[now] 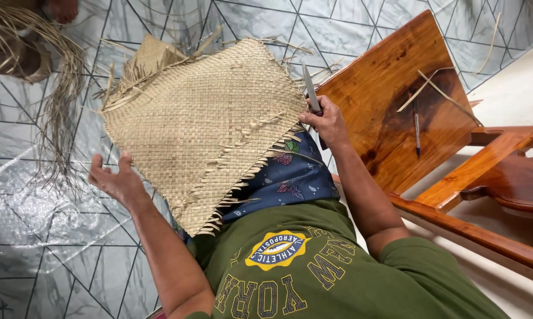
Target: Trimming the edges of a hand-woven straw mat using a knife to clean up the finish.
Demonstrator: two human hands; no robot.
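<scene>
Seen from above, a person in a dark green printed T-shirt (pixel 314 277) sits with a large flat mat of pale tan woven plant strips (pixel 207 124) across the lap, over a dark blue floral cloth (pixel 290 174). The mat is roughly square and turned corner-on, tightly plaited in a small chequered weave. Its lower right edge is unfinished, a row of short loose strip ends sticking out like a fringe, and a second short line of loose ends crosses the weave above it. At the top left corner longer strips splay free.

The left hand (pixel 116 177) is held wide open, palm up, fingers spread, at the mat's lower left edge; whether it touches the mat cannot be told. The right hand (pixel 325 121) is closed around a narrow grey metal knife (pixel 311 88), blade pointing up, at the mat's right corner.

No container shows. Top left, a bundle of loose dried fibres (pixel 54 77) is cut off by the frame. The floor is a shiny grey sheet with dark line pattern (pixel 42 236). To the right stands polished reddish-brown wooden furniture (pixel 396 88), partly out of frame, carrying two loose pale strips (pixel 437 88) and a thin pen-like object (pixel 417 133), too small to identify
</scene>
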